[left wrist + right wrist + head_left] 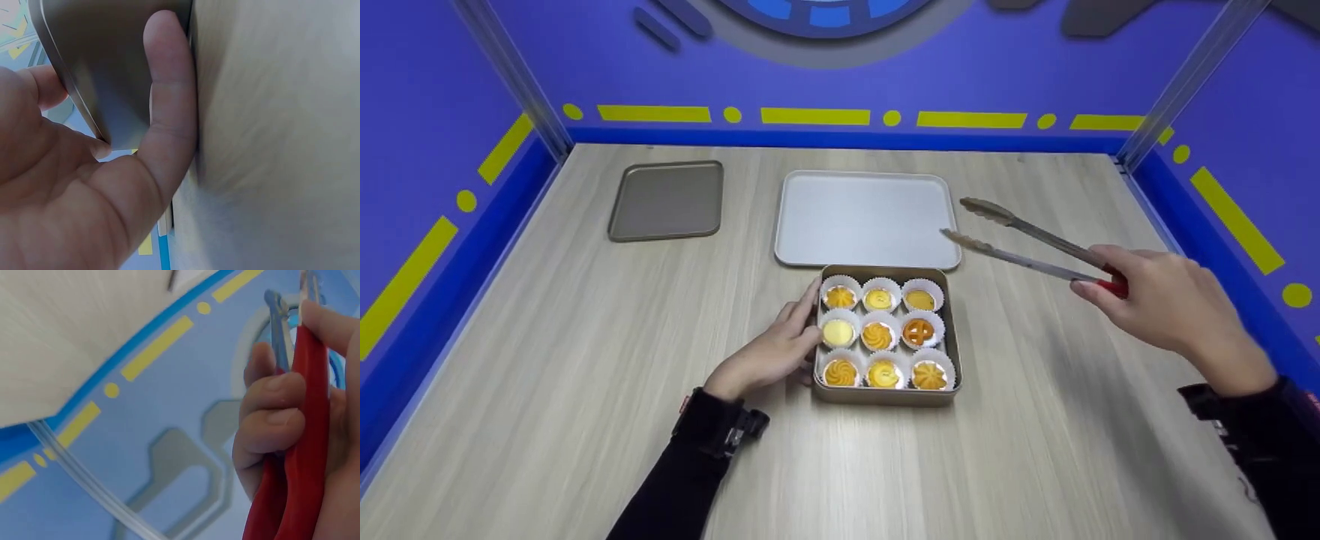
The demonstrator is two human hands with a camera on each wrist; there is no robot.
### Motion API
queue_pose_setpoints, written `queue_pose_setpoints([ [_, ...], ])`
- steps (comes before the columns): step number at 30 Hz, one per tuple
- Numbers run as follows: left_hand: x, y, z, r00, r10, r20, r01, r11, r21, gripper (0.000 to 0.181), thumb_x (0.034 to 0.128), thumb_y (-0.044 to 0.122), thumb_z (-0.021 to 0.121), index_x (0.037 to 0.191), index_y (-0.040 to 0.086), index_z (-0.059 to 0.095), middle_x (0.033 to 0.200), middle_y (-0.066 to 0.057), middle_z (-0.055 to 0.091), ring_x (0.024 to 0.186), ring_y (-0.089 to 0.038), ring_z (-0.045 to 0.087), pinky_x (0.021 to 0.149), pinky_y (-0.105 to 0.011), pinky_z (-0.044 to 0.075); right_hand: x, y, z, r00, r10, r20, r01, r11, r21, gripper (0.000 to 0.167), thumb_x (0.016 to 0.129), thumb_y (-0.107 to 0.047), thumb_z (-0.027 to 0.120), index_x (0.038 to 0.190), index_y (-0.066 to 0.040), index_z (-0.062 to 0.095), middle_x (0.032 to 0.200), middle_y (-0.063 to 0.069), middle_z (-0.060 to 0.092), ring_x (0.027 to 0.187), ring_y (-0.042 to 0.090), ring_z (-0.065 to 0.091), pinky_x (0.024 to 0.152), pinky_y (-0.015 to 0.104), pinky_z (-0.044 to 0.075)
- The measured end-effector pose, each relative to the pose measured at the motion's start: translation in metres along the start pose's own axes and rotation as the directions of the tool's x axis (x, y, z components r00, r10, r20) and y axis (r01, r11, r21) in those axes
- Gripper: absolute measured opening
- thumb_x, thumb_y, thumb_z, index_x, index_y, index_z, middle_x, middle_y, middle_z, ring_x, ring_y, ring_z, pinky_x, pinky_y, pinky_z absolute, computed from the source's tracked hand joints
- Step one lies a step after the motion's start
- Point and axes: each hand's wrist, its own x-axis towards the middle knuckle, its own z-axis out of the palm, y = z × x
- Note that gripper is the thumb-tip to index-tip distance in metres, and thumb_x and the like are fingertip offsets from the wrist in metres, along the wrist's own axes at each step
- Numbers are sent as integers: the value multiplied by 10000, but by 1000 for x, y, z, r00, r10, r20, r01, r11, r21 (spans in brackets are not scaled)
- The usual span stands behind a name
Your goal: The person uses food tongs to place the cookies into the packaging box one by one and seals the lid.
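A bronze-coloured square tin [885, 397] holds several small cookies [877, 335] in white paper cups, laid out in rows. My left hand [776, 349] rests against the tin's left side; in the left wrist view, one nearly straight finger [171, 101] lies along its wall, low by the tabletop. On the right, my right hand [1174, 300] grips metal tongs [1035, 232] by their red handles [309, 410]. The tongs' tips are spread apart with nothing between them, above the right edge of a white rectangular tray [862, 217] behind the tin.
A flat brown square tray or lid [667, 202] lies at the back left of the wooden table [585, 375]. Blue panels [840, 90] with yellow marks stand along the back and both sides.
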Motion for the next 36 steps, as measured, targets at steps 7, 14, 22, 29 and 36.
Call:
queue_pose_setpoints([
  [7, 2, -1, 0, 1000, 4, -4, -4, 1000, 21, 807, 1076, 358, 449, 1702, 417, -57, 1698, -155, 275, 1427, -392, 460, 1162, -589, 433, -5, 24, 41, 981, 193, 35, -196, 976, 96, 398, 981, -375, 756, 1128, -23, 645, 662, 20, 413, 570, 211, 396, 508, 339, 246],
  [14, 0, -1, -1, 1000, 19, 1, -19, 1000, 25, 797, 1077, 345, 436, 1703, 406, -54, 1654, -169, 322, 1423, -371, 449, 1195, -557, 396, -7, 41, 73, 930, 357, 88, -365, 923, 119, 536, 994, -473, 700, 1179, 25, 633, 710, 88, 485, 628, 315, 490, 518, 385, 293],
  [22, 2, -1, 0, 999, 33, -6, -33, 999, 30, 794, 1075, 321, 437, 1722, 328, -23, 1605, -174, 370, 1359, -348, 486, 1168, -543, 421, -8, 57, 93, 899, 418, 129, -434, 891, 133, 652, 1010, -499, 665, 1276, 93, 606, 879, 248, 650, 676, 375, 581, 503, 403, 405],
  [29, 1, -1, 0, 999, 33, -5, -33, 999, 29, 794, 1082, 318, 439, 1718, 343, -34, 1652, -178, 326, 1415, -364, 462, 1193, -569, 398, -8, 64, 97, 879, 443, 178, -466, 877, 117, 654, 1007, -547, 639, 1184, 80, 579, 816, 209, 574, 660, 367, 541, 502, 375, 360],
  [36, 1, -1, 0, 1000, 24, -2, -24, 1000, 16, 802, 1071, 333, 439, 1714, 362, -39, 1626, -180, 345, 1357, -359, 489, 1154, -536, 439, -6, 65, 100, 879, 436, 192, -459, 884, 95, 626, 992, -523, 674, 1113, 83, 574, 814, 202, 543, 684, 391, 536, 515, 411, 368],
])
